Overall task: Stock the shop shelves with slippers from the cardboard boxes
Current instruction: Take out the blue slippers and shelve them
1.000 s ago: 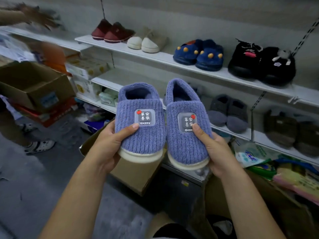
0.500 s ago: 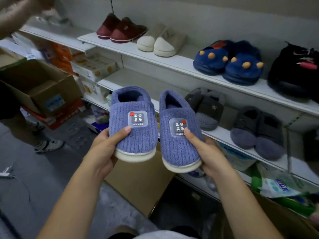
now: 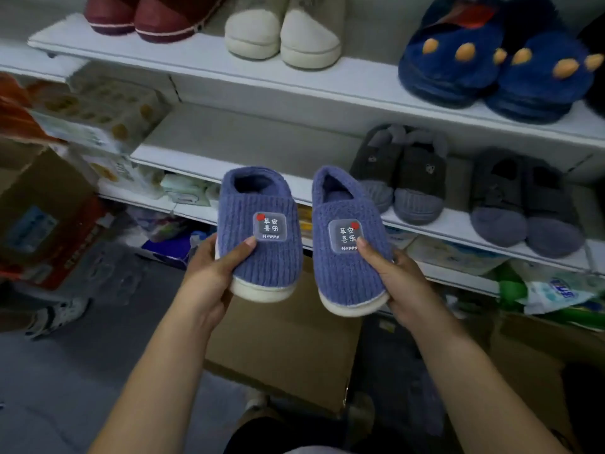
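— Two slippers are held up at the centre of the frame, are they not?

— They are. The left slipper (image 3: 262,253) is clamped in the grip of the left hand (image 3: 209,280). The thumb is laid on the ribbed blue top just below the square patch (image 3: 270,226), and the fingers are hidden under the sole. The right slipper (image 3: 347,270) is clamped the same way in the grip of the right hand (image 3: 404,283), with the thumb touching the lower edge of its patch.

— How are they placed?

— They are held side by side with a gap between them, toes toward the camera and white soles showing below. They are held in the air in front of the middle shelf (image 3: 183,158).

— What is set out on the shelves?

— On the upper shelf (image 3: 196,63), from left to right, maroon slippers (image 3: 154,18), cream slippers (image 3: 281,37) and dark blue slippers (image 3: 497,73) with orange claws are lined up. A grey pair (image 3: 399,181) and a second grey pair (image 3: 523,208) are stood on the middle shelf, right of centre.

— And lower down?

— A cardboard box (image 3: 284,348) is seen below the hands. A second box (image 3: 42,198) is seen at the left edge, blurred.
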Tool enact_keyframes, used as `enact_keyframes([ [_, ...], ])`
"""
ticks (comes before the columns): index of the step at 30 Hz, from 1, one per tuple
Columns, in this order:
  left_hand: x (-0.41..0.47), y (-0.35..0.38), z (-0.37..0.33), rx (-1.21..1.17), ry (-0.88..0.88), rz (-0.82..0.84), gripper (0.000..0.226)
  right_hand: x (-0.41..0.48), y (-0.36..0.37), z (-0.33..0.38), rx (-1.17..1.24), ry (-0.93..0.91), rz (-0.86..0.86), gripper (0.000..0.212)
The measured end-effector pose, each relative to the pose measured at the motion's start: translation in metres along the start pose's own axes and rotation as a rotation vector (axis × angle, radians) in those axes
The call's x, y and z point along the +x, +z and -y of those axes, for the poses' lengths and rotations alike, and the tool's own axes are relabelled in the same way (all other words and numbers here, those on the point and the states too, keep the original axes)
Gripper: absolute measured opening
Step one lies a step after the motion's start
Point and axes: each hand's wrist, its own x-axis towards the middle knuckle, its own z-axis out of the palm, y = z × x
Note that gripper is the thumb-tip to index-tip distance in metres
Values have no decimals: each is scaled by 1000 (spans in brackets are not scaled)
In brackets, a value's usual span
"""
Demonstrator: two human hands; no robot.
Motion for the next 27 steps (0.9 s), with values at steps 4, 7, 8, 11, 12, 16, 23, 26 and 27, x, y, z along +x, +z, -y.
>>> enact_keyframes([
  [4, 75, -31, -29, 49, 7, 86, 47, 30, 56, -2, 22, -7, -103, 75],
  [7, 130, -45, -44, 99, 43, 124, 44, 56, 92, 1, 27, 1, -148, 62],
  [8, 148, -48, -48, 117, 57, 126, 42, 65, 102, 4, 14, 1, -151, 61],
  [11, 197, -50, -59, 133, 69, 124, 45, 97, 124, 19, 2, 21, -146, 60],
  [12, 213, -49, -62, 136, 64, 118, 52, 111, 131, 25, 24, 37, -146, 60],
  [16, 274, -42, -67, 93, 59, 168, 45, 167, 151, 47, 209, 36, -117, 64],
  [23, 321, -63, -28, 598, 171, 304, 95, 206, 159, -4, -341, -29, -346, 114],
  [26, 322, -70, -15, 795, 337, 361, 114, 206, 160, -17, -538, -74, -386, 116],
  [27, 321, -70, -13, 813, 381, 378, 116, 208, 160, -19, -573, -92, -392, 113],
])
